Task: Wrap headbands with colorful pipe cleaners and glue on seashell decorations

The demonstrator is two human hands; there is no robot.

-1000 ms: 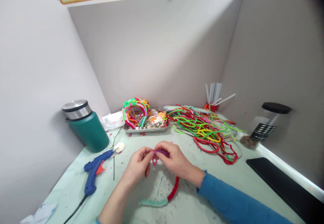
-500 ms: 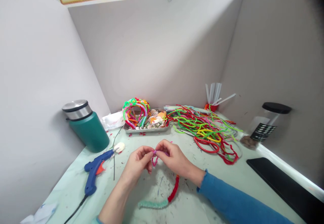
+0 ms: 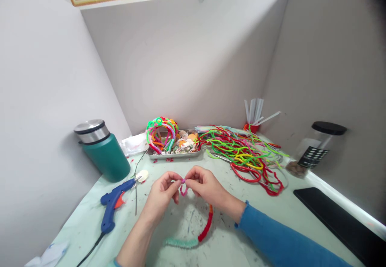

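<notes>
Over the middle of the table, my left hand (image 3: 163, 192) and my right hand (image 3: 206, 185) meet at the fingertips. Between them they pinch a small magenta pipe cleaner (image 3: 183, 191), with a loop hanging just below the fingers. Both hands are closed on it, thumb against forefinger. Below my right hand, a curved band wrapped in pipe cleaner (image 3: 205, 227) runs from orange through red to mint green. Its upper end is hidden behind my right hand, so I cannot tell whether it joins the loop.
A blue glue gun (image 3: 112, 208) and a green bottle (image 3: 104, 152) stand left. Behind are a metal tray (image 3: 177, 155) with finished headbands (image 3: 161, 132), and a pile of pipe cleaners (image 3: 241, 148) with red-handled scissors (image 3: 245, 173). Rightward are a jar (image 3: 313, 150) and a black slab (image 3: 337, 218).
The fingers have shifted slightly around the magenta loop, which hangs a little differently. The curved band has moved slightly to the left, and more of its orange end shows.
</notes>
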